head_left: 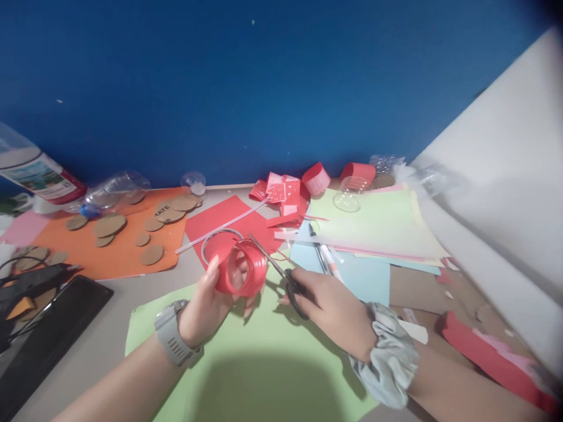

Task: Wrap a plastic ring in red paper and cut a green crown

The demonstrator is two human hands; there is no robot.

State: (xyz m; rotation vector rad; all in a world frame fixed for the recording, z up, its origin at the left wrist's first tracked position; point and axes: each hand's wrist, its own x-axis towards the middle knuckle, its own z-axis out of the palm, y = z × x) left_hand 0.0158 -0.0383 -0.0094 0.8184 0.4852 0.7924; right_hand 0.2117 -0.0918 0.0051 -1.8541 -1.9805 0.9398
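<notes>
My left hand (204, 305), with a grey watch on its wrist, grips a red ring (259, 269) that looks like a cut piece of plastic bottle wrapped in red paper. Its open end faces me, and some fingers show through the clear inside. In my right hand (336, 308) is a pair of scissors (284, 272) with dark handles. Their blades point up and left, close to the ring's right side; whether they touch it I cannot tell. Behind the ring lies red paper (233, 211), and a light green sheet (259, 346) is under both hands.
Cardboard discs (109, 225) lie on orange paper (132, 258) at left, near a clear bottle (116, 190) and a black phone-like slab (53, 334). Red paper rings (316, 179) and scraps stand at the back. Pens (323, 258) and coloured sheets (373, 228) are at right.
</notes>
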